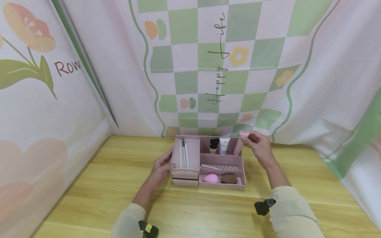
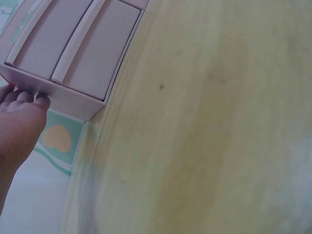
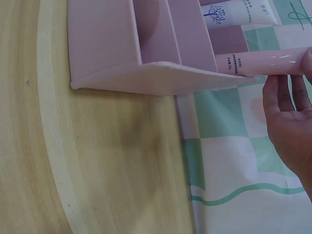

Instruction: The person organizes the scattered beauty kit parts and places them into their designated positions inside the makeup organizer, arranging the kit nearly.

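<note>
A pink desk organizer (image 1: 221,187) stands on the wooden table. My left hand (image 1: 160,169) holds its left side, thumb over the rim at the front corner; in the left wrist view the bent fingers (image 2: 25,97) lie against the side wall. My right hand (image 1: 259,147) pinches a pink squeeze tube (image 3: 265,62) by its upper end. The tube's lower end is inside the back right compartment. Beside it there stand a white tube (image 1: 224,145) and a black-capped bottle (image 1: 213,145).
Several slim brushes or pencils (image 1: 184,153) lie in the top left tray. A pink makeup sponge (image 1: 210,178) and a brown one (image 1: 229,178) sit in the front compartments. Two drawers (image 2: 100,46) are under the tray. A checked curtain (image 1: 209,79) hangs behind the table (image 1: 190,215).
</note>
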`<state>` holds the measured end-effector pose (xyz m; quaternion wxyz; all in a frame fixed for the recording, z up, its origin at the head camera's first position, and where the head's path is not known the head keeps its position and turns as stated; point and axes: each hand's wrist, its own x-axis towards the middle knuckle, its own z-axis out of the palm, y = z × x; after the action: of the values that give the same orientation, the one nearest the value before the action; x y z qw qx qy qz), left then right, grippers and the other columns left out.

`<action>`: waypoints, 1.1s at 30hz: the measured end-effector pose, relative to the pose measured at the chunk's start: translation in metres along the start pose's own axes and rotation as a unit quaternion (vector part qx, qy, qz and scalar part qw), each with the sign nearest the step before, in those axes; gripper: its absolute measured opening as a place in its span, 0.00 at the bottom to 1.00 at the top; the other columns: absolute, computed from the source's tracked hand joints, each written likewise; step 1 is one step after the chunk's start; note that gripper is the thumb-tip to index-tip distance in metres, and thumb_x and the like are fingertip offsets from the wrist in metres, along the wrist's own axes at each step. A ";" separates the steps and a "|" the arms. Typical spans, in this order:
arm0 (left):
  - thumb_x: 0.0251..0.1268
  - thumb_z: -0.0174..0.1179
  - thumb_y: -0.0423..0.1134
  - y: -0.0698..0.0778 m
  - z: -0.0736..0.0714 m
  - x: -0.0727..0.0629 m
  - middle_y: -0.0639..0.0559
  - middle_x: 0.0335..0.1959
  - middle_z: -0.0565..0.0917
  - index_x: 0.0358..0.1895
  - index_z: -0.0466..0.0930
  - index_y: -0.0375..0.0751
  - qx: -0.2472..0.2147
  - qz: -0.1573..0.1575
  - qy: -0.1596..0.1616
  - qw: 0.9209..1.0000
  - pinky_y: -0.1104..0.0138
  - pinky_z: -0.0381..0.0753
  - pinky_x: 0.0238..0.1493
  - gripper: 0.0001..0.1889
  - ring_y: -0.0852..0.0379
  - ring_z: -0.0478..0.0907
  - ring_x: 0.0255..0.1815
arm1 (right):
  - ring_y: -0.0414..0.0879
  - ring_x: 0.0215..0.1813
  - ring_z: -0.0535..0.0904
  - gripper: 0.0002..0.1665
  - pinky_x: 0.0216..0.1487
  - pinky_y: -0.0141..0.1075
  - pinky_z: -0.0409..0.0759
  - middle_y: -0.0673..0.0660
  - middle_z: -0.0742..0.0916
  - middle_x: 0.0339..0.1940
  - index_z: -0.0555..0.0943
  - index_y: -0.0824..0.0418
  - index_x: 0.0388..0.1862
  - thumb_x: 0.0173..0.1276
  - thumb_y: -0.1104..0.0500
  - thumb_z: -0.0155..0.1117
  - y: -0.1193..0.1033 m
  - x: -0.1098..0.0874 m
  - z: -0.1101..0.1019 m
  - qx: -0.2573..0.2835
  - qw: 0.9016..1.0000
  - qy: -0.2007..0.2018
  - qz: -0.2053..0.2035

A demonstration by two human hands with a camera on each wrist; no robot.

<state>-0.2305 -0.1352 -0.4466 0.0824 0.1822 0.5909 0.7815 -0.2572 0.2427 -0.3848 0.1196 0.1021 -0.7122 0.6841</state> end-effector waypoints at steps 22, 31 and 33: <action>0.61 0.49 0.23 0.001 0.001 -0.001 0.35 0.85 0.44 0.80 0.43 0.27 -0.008 0.004 -0.003 1.000 0.65 0.52 0.81 0.42 0.40 0.41 0.86 | 0.26 0.36 0.80 0.22 0.39 0.22 0.82 0.26 0.84 0.30 0.78 0.79 0.55 0.67 0.66 0.67 0.008 -0.004 -0.004 -0.173 0.984 -0.042 0.017; 0.62 0.49 0.23 0.000 0.000 0.000 0.35 0.85 0.43 0.80 0.43 0.27 -0.002 0.002 -0.005 1.000 0.61 0.48 0.82 0.42 0.40 0.40 0.86 | 0.25 0.37 0.81 0.22 0.41 0.20 0.83 0.25 0.84 0.30 0.79 0.78 0.56 0.68 0.66 0.67 0.010 -0.004 -0.005 -0.173 0.984 -0.037 0.021; 0.62 0.49 0.24 0.000 0.000 0.000 0.35 0.85 0.43 0.80 0.43 0.27 -0.002 0.002 -0.004 1.000 0.61 0.48 0.82 0.42 0.40 0.40 0.86 | 0.25 0.37 0.81 0.22 0.41 0.20 0.83 0.24 0.84 0.31 0.78 0.78 0.57 0.68 0.65 0.67 0.009 -0.004 -0.004 -0.173 0.984 -0.036 0.022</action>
<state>-0.2306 -0.1350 -0.4465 0.0840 0.1866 0.5885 0.7822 -0.2561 0.2475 -0.3948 0.0944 0.0890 -0.8257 0.5490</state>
